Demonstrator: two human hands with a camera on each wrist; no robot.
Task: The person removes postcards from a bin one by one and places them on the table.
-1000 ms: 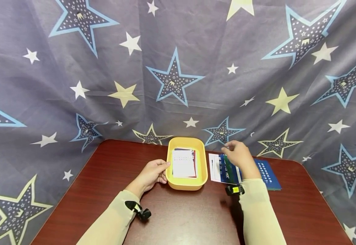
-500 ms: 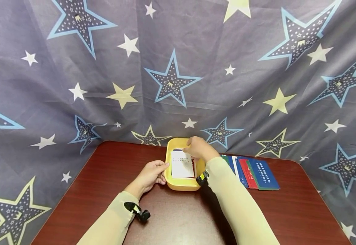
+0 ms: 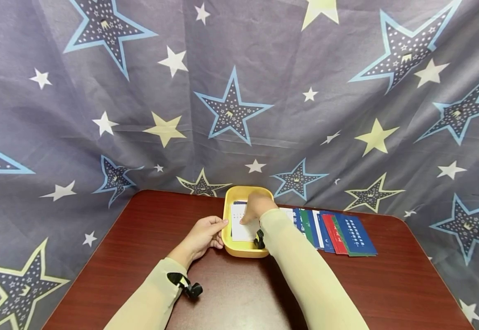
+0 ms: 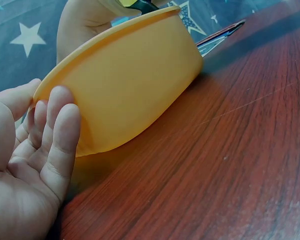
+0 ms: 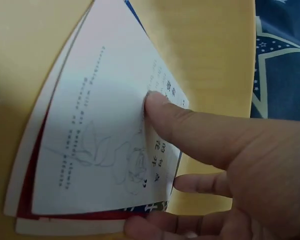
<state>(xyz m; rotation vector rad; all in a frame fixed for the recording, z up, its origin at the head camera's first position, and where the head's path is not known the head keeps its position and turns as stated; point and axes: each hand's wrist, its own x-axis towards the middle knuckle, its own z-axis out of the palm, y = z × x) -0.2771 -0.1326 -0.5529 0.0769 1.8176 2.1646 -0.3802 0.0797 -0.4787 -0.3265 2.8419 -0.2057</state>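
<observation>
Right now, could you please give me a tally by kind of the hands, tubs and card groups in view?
Hands: 2 (left hand, right hand)
Tubs: 1 (yellow tub)
Card groups: 2 (card stack inside the tub, overlapping card row on the table)
Total: 5
Single cards overlap too much to count.

This looks like a small recording corner screened off with fabric; the building around it cannot be told. In the head view, grey star-printed cloth [image 3: 289,59] hangs in folds from nine o'clock through twelve to three, enclosing a reddish-brown wood-grain table [image 3: 231,293] at six. A small black camera [image 3: 189,288] worn at seven o'clock suggests filming.
</observation>
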